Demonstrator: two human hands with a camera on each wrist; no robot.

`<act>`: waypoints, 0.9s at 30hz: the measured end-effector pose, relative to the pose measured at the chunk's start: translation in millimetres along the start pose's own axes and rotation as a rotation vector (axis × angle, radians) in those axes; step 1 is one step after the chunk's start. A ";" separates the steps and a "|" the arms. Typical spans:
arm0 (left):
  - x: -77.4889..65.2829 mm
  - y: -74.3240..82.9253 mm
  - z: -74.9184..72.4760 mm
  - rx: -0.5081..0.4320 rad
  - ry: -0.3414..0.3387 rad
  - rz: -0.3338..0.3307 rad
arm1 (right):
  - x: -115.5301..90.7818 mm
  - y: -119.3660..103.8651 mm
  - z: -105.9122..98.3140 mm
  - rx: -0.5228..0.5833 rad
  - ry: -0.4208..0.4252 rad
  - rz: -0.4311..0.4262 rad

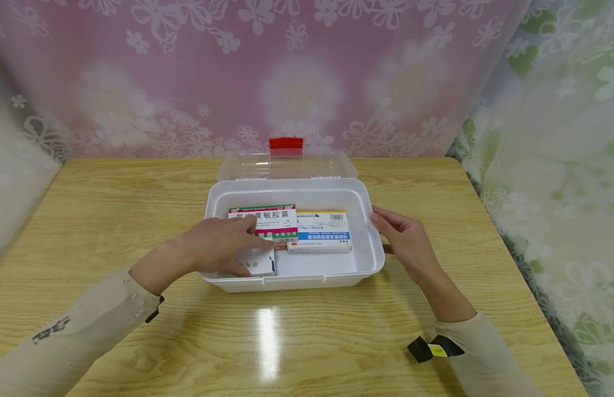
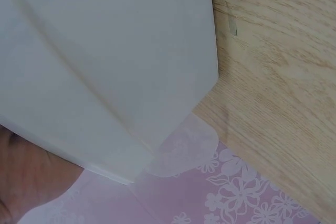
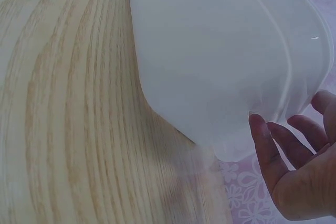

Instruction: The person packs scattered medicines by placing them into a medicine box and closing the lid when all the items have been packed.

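A white plastic storage box (image 1: 297,282) stands on the table with its lid tipped back. My left hand (image 1: 224,242) reaches over its left side, fingers spread, touching a small white medicine box (image 1: 262,263) and the green-and-red medicine box (image 1: 274,223) behind it. Right of these lies a white, blue and yellow medicine box (image 1: 326,229). My right hand (image 1: 406,242) holds the storage box's right rim, thumb on top and fingers under the edge. In the right wrist view, the fingertips (image 3: 257,121) meet the outer wall. The left fingertips are hidden in the left wrist view.
The clear lid (image 1: 242,164) with a red latch (image 1: 286,143) leans out behind the storage box. A wood-grain table (image 1: 138,342) lies underneath. Pink floral cloth (image 1: 311,82) hangs at the back, and green-white floral cloth (image 1: 560,165) is at the right.
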State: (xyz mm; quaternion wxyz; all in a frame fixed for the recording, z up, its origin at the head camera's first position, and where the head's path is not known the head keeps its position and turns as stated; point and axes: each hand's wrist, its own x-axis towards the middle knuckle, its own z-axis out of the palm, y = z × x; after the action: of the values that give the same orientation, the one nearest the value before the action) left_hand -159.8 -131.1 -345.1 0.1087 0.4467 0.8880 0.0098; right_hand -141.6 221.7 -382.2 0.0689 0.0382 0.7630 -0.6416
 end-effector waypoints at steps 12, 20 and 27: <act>-1.1 1.4 -1.1 0.011 -0.001 -0.030 | 0.2 -0.7 -0.1 0.003 -0.008 0.006; -3.7 1.8 -3.0 -0.031 0.064 -0.030 | -0.2 -1.2 1.8 -0.015 -0.001 -0.004; -9.4 -8.5 -9.0 -0.008 0.370 -0.060 | 1.7 -2.5 -1.5 -0.052 -0.026 -0.014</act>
State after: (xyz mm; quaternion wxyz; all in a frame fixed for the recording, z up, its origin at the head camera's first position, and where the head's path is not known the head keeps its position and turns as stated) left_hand -162.9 -143.0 -335.6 -0.0544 0.4103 0.9057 0.0919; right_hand -143.7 222.7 -379.8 0.0754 0.0229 0.7786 -0.6225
